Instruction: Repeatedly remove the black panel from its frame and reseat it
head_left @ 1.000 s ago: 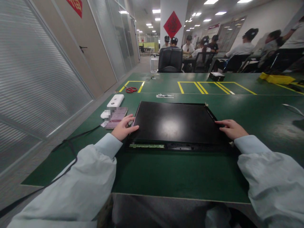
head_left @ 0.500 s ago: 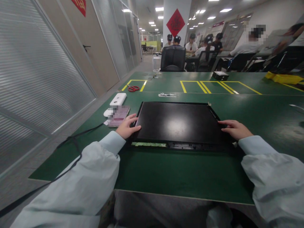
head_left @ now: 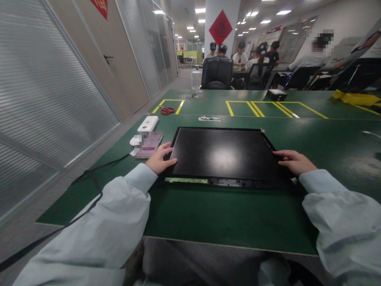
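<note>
A black display panel point(head_left: 220, 153) in a dark frame lies flat on the green table point(head_left: 232, 218). Along its near edge runs a narrow green circuit board point(head_left: 186, 180). My left hand point(head_left: 160, 158) rests at the panel's left edge, fingers apart, thumb over the border. At the right edge is my right hand point(head_left: 293, 161), its fingers touching the frame, thumb and forefinger slightly apart. Neither hand is closed around the panel.
Left of the panel lie a phone point(head_left: 150, 145) and a white device point(head_left: 148, 124). Farther back are red-handled scissors point(head_left: 167, 111), small white parts point(head_left: 210, 118), a black box point(head_left: 276, 94) and yellow material point(head_left: 357, 97). People sit behind a black chair point(head_left: 217, 74).
Both hands and the panel have stayed in place. At the far right, a person in the background has shifted.
</note>
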Motion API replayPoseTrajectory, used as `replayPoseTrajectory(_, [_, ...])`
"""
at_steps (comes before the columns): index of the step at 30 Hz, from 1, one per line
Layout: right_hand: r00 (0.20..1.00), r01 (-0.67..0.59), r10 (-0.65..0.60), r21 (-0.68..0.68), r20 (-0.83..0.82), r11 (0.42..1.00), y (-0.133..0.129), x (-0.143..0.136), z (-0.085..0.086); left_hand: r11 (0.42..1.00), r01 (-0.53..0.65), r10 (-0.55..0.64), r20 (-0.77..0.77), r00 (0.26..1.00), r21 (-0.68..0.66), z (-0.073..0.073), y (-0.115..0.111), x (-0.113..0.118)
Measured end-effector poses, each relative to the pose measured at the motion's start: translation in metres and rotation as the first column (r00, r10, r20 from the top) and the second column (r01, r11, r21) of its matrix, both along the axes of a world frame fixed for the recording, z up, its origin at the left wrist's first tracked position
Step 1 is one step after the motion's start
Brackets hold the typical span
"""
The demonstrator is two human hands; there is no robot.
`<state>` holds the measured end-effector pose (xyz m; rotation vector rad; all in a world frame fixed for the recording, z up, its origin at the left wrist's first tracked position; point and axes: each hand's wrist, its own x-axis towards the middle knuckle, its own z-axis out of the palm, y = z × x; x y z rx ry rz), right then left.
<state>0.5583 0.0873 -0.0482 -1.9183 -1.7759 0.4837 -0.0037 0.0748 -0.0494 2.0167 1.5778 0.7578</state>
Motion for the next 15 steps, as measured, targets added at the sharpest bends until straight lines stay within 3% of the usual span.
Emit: replayPoseTrajectory(15, [0.999,0.022,-0.021,0.026,-0.048,0.999,-0.007,-0.012,0.008,0.999,0.007,-0.008,0.012,1.000,0.038,-0.003,0.000,-0.001])
